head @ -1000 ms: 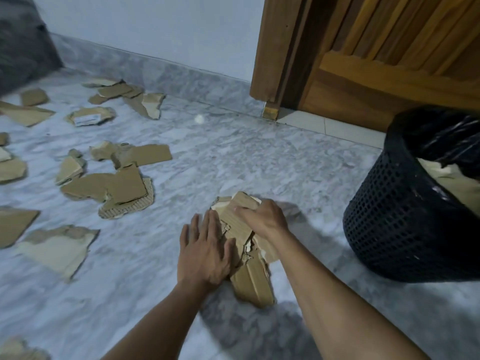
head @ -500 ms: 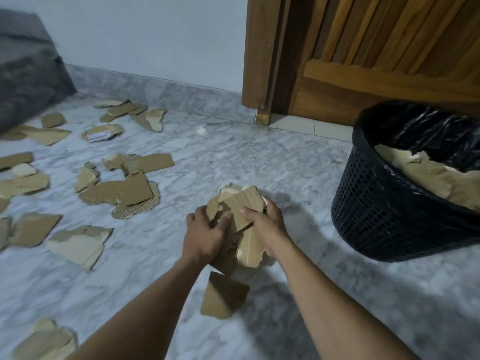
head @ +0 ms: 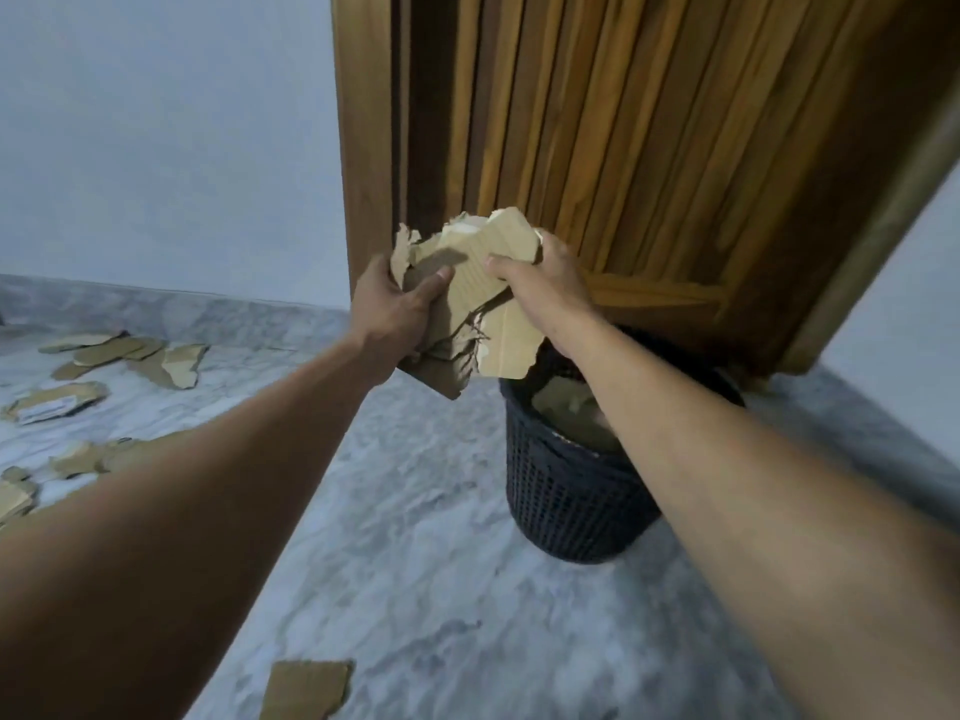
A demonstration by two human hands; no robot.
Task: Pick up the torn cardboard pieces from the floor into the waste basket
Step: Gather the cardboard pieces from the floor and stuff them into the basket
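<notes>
A bundle of torn cardboard pieces [head: 475, 298] is held up in the air between both hands, just left of and above the black mesh waste basket [head: 566, 491]. My left hand [head: 397, 304] grips the bundle's left side and my right hand [head: 540, 272] grips its upper right edge. The basket stands on the marble floor before a wooden door and holds cardboard; my right forearm hides part of its rim. One dropped piece [head: 306, 688] lies on the floor near the bottom edge.
Several more torn cardboard pieces [head: 130, 356] are scattered on the marble floor at the left, along the wall. A wooden door [head: 649, 148] and its frame rise directly behind the basket. A white wall stands at the right.
Both hands have lifted the gathered bundle off the floor and carried it up and right toward the basket. One piece dropped out and stayed on the floor.
</notes>
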